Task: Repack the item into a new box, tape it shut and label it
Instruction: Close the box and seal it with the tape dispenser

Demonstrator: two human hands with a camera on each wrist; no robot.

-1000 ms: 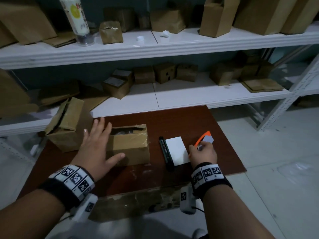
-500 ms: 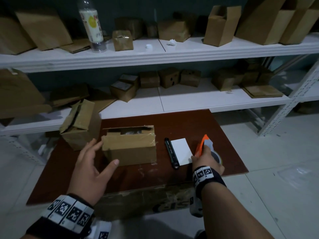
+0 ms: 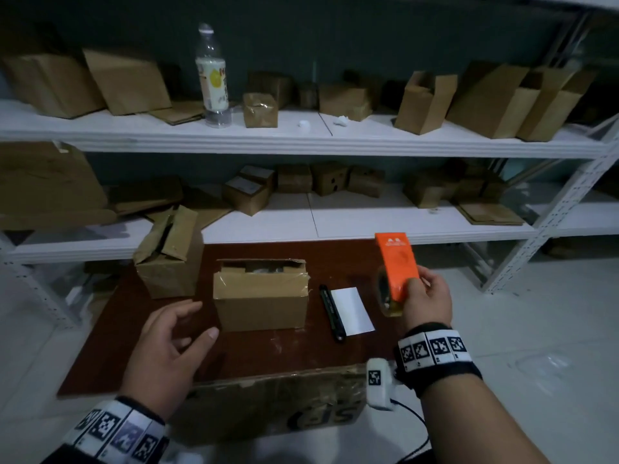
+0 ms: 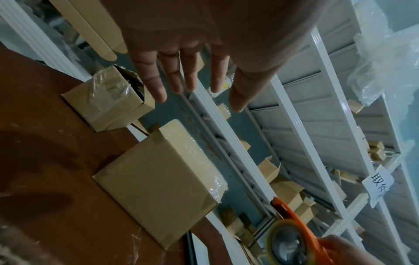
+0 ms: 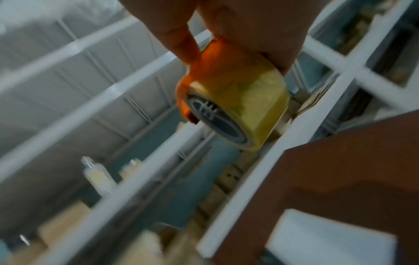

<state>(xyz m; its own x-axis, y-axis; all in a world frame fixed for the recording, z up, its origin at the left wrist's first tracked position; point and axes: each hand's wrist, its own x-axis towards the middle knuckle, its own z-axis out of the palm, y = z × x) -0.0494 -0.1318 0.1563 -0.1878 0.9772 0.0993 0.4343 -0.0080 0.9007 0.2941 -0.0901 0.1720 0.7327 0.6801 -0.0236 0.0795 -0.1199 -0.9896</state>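
Observation:
A brown cardboard box (image 3: 261,298) (image 4: 158,181) stands mid-table, its top partly open with something dark inside. A second, torn box (image 3: 169,254) (image 4: 106,105) sits behind it to the left. My right hand (image 3: 423,296) grips an orange tape dispenser (image 3: 397,266) (image 5: 229,95) (image 4: 288,238) with a yellowish tape roll, held in the air above the table's right side. My left hand (image 3: 177,333) (image 4: 188,75) hovers just left of the box with fingers spread, holding nothing. A white label (image 3: 351,311) (image 5: 331,238) and a black marker (image 3: 331,313) lie right of the box.
The brown table (image 3: 254,353) stands against white shelving (image 3: 301,142) loaded with several cardboard boxes and a plastic bottle (image 3: 212,82). A flattened carton (image 3: 278,403) hangs at the table's near edge. Pale floor lies to the right.
My right hand has lifted the tape dispenser off the table and turned it upright. My left hand has come off the box top and drawn back to its left side.

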